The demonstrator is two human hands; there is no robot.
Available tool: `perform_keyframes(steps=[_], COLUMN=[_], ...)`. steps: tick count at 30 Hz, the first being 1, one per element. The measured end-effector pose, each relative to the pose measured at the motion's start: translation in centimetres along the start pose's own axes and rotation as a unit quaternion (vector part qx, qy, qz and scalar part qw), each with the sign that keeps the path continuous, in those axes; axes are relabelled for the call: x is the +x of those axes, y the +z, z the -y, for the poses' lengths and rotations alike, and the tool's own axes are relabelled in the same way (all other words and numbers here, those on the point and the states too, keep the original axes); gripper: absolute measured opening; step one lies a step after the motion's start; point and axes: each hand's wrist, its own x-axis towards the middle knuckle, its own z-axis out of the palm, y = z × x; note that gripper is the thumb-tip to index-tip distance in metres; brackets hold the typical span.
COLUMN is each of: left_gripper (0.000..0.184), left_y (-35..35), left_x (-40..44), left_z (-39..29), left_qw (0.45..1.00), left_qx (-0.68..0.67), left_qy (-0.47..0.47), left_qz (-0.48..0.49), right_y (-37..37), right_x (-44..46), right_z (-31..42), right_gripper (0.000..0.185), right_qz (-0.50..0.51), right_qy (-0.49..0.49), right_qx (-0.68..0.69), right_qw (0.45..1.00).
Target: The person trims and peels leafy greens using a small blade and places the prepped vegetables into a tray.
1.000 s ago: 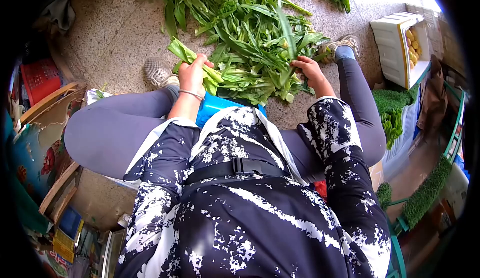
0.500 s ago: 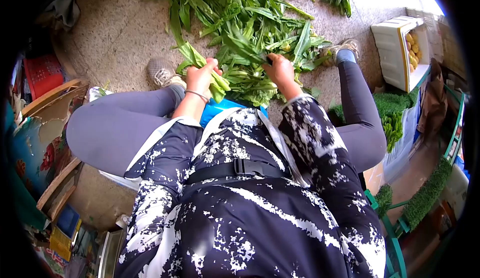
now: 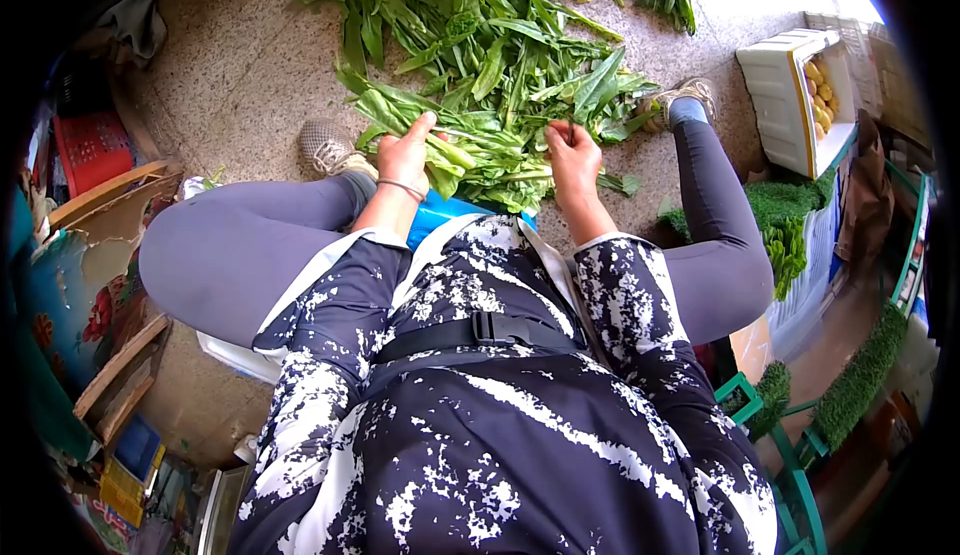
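Long green leafy vegetables (image 3: 500, 55) lie heaped on the speckled floor in front of me. My left hand (image 3: 405, 155) is closed around a bunch of leafy greens (image 3: 385, 107), with its pale stem ends pointing toward my right hand. At the heap's near right edge is my right hand (image 3: 574, 155), fingers pinched together. Something small and dark shows between thumb and finger, too small to make out. A gap separates the two hands.
My shoes (image 3: 328, 147) flank the heap. A white foam box (image 3: 782, 100) of yellow produce stands at the right, above green artificial turf (image 3: 790, 200). A red basket (image 3: 92, 153) is at the left. Something blue (image 3: 440, 213) lies between my legs.
My right hand first moved left toward the bunch with a long leaf, then slightly back right and down. That leaf is no longer in it. My left hand still holds the bunch.
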Motion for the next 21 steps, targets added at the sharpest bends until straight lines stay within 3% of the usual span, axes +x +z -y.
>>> perform_keyframes(steps=[1,3,4,7,9,11,14,15,17,19,20,21], left_gripper=[0.016,0.017,0.017,0.015,0.014,0.013,0.012,0.012,0.012,0.014,0.017,0.020], left_y=[-0.1,-0.1,0.0,0.1,0.2,0.3,0.1,-0.1,-0.3,-0.8,-0.5,-0.2], left_x=[0.1,-0.2,-0.3,-0.3,-0.5,-0.8,-1.0,-0.9,-0.5,0.6,0.3,-0.1], left_z=[0.1,-0.1,-0.1,-0.1,0.0,0.1,0.3,0.3,0.5,0.2,-0.2,-0.6], left_qw=[1.000,1.000,1.000,1.000,1.000,0.999,0.992,0.992,0.989,0.984,0.968,0.945], left_qx=[0.001,0.001,0.002,0.003,0.018,0.031,0.126,0.125,0.143,0.162,0.242,0.321], left_qy=[0.005,0.003,0.000,-0.011,-0.020,-0.026,0.012,0.013,0.035,0.074,0.069,0.063], left_qz=[-0.007,-0.008,-0.010,-0.002,0.002,0.007,0.003,0.002,-0.016,-0.007,0.001,0.010], right_y=[-0.3,-0.6,0.1,1.4,2.6,3.4,3.6,3.0,2.7,0.7,-0.1,-0.9], right_x=[-0.4,-1.8,-2.7,-2.7,-2.1,-1.7,-1.8,-1.7,-2.1,-0.7,1.5,2.0], right_z=[-0.1,1.0,1.5,0.3,-0.2,-0.8,-1.7,-2.6,-3.4,-5.1,-8.8,-8.0], right_gripper=[0.017,0.028,0.041,0.041,0.031,0.026,0.027,0.017,0.019,0.029,0.028,0.035], right_qz=[-0.001,0.108,0.135,0.258,0.264,0.187,0.144,0.180,0.072,0.012,-0.028,-0.030], right_qy=[-0.001,0.267,0.342,0.429,0.420,0.439,0.395,0.367,0.286,0.283,0.214,0.188], right_qx=[0.000,0.095,0.137,0.296,0.335,0.369,0.194,0.163,-0.042,-0.092,-0.151,-0.210], right_qw=[1.000,0.953,0.920,0.814,0.801,0.797,0.886,0.898,0.954,0.955,0.965,0.959])
